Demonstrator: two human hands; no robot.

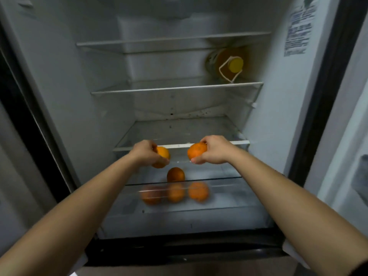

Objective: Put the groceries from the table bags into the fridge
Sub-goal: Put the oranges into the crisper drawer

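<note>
One orange (162, 153) is held in the left hand (144, 153) and a second orange (196, 152) in the right hand (214, 150), with fingers (206, 140) curled round each. Both are held before the lower shelf (237, 142) of the open fridge (79, 96). Other oranges (175, 174) are seen below, and a yellow-capped bottle (229, 63) is laid on a higher shelf.

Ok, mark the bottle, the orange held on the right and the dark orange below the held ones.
bottle (224, 60): head view, amber body beside the cap.
orange held on the right (196, 151): head view, bare peel, left half.
dark orange (175, 174): head view, middle of its peel.
</note>
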